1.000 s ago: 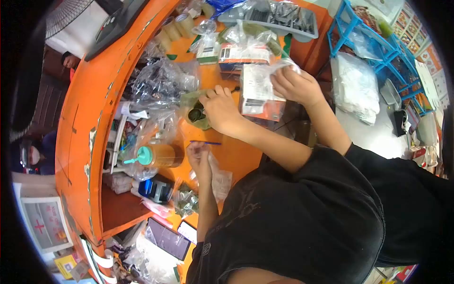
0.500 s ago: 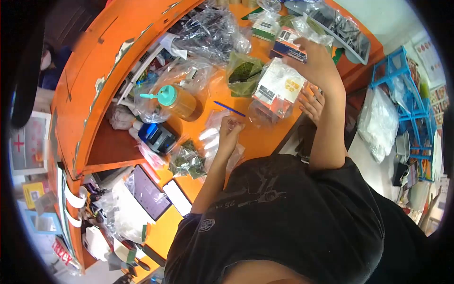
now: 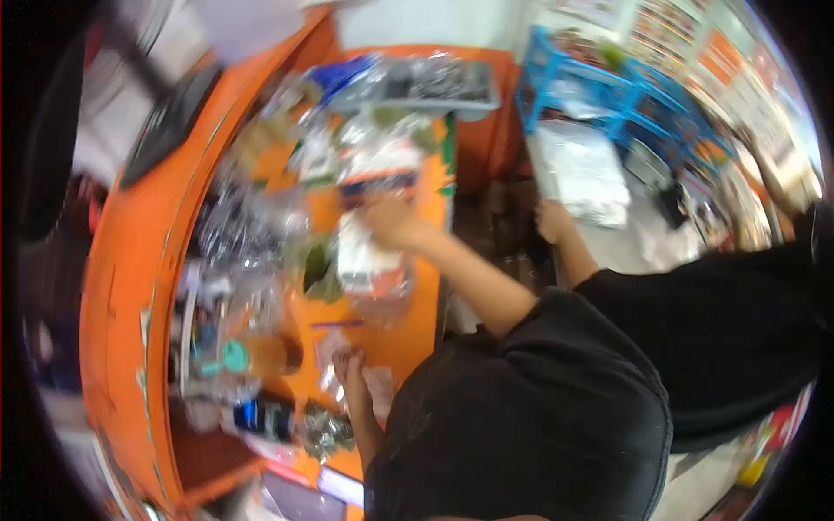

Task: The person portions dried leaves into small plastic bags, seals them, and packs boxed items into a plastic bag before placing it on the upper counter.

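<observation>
My right hand [image 3: 395, 223], smeared by motion, reaches over a white box with orange print [image 3: 369, 252] and a dark-blue-banded box [image 3: 378, 185]. Whether it touches either one is unclear. Nearer my body, my left hand [image 3: 349, 366] has its fingers closed beside clear plastic bags [image 3: 380, 382]; what is in them, if anything, is hidden. A purple-blue pen [image 3: 337, 324] lies just beyond it. Left of the white box stands an open bag of green leafy stuff [image 3: 318, 269].
A teal-capped bottle [image 3: 261, 356], a black-and-blue device [image 3: 263, 418] and a phone [image 3: 340, 484] lie along the left. A grey tray [image 3: 434, 82] stands at the far end. On the right, a co-worker's hand [image 3: 552, 222] is near a white plastic bundle [image 3: 582, 174] and blue rack [image 3: 573, 87].
The view has swung right, bringing more of the co-worker into sight. My right hand has shifted from beside the blue-banded box toward the white box. My left hand stays by the plastic bags.
</observation>
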{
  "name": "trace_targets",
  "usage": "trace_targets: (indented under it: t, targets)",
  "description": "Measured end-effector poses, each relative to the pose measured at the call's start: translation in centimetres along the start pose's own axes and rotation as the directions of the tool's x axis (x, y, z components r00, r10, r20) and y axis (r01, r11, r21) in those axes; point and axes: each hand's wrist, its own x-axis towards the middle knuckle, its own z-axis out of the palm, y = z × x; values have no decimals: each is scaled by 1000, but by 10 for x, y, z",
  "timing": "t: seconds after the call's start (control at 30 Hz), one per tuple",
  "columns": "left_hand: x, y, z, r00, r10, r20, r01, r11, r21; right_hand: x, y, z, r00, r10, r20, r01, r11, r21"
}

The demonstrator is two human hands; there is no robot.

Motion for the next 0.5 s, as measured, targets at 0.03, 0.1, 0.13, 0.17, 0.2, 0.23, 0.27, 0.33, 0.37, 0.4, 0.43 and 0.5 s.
trace_targets:
  t: [0.03, 0.1, 0.13, 0.17, 0.2, 0.23, 0.27, 0.33, 0.37, 0.4, 0.43, 0.5]
  targets:
    - [2, -9, -7, 1000, -19, 15, 19, 1000, 4, -6, -6, -6, 986, -18, -168, 32, 996, 79]
    - [3, -7, -5, 995, -62, 83, 61, 998, 16, -19, -12, -30, 987, -90, -137, 113, 978, 174]
    - [1, -7, -6, 993, -73, 98, 69, 997, 41, -22, -7, -27, 984, -126, -122, 148, 970, 191]
    - [0, -6, 0, 993, -88, 85, 83, 995, 60, -20, 4, -19, 978, -184, -96, 201, 955, 220]
    - [2, -3, 2, 993, -76, 86, 71, 996, 57, -19, 4, -21, 968, -240, -72, 251, 936, 246]
    - [1, 0, 3, 995, -67, 80, 63, 996, 55, -20, 4, -21, 972, -220, -83, 234, 937, 258]
    - [-2, 2, 4, 996, -62, 69, 58, 997, 52, -21, 3, -20, 975, -202, -90, 219, 937, 272]
    - [1, 4, 7, 993, 3, 117, -5, 1000, 14, -22, 2, -8, 969, -209, -131, 235, 943, 235]
    - [-2, 5, 5, 994, 35, 101, -35, 999, -6, -16, 6, 4, 955, -249, -164, 279, 940, 195]
    - [-7, 8, 6, 994, 39, 106, -50, 993, 104, -11, 9, 11, 931, -336, -143, 348, 936, 63]
    - [-8, 14, 8, 995, 32, 95, -51, 976, 212, -6, 13, 23, 957, -276, -87, 287, 943, 170]
    - [-10, 11, 12, 994, 95, 60, -101, 990, 96, -4, 13, -4, 905, -422, -41, 424, 905, 26]
